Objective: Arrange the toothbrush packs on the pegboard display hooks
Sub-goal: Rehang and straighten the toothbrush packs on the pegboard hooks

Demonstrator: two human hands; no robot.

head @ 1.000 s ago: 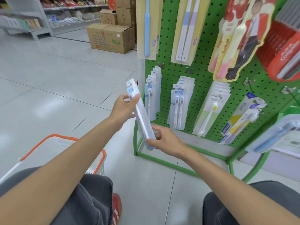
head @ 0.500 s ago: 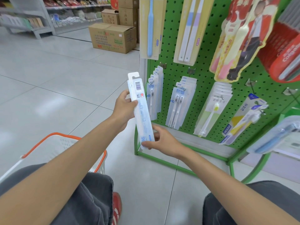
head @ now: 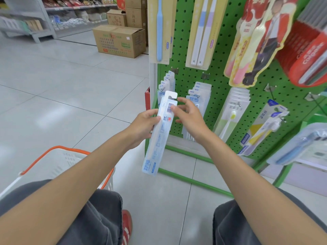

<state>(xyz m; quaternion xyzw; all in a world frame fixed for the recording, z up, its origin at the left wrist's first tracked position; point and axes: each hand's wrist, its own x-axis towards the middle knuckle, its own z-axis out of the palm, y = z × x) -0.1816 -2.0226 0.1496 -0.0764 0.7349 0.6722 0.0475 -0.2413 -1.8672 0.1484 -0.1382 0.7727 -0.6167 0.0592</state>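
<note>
Holding a long toothbrush pack (head: 161,133) up in front of the green pegboard (head: 221,73), a person is down low on the shop floor. The left hand (head: 144,127) grips the pack round its middle, with the thumb on the near side and the fingers curled behind. The pack stands almost straight up. Its top leans a little toward 1 o'clock and its bottom end points to 7 o'clock. The side with the barcode faces us.

The right hand (head: 190,119) is at 3 o'clock from the pack's top. It is loose, its fingers are spread, and it holds nothing. Its thumb tip sits right at the pack's edge by the barcode. I cannot tell if it really touches.

The pack's white hang tab (head: 170,95) is just in front of a row of hanging packs (head: 168,80) on the board, at 12 o'clock from the hands. It is not on a hook. More hanging packs are at 3 o'clock from that row.

A white basket (head: 53,150) with an orange rim sits at 8 o'clock, near the person's knee. A cardboard box (head: 120,41) stands far off at 11 o'clock.
</note>
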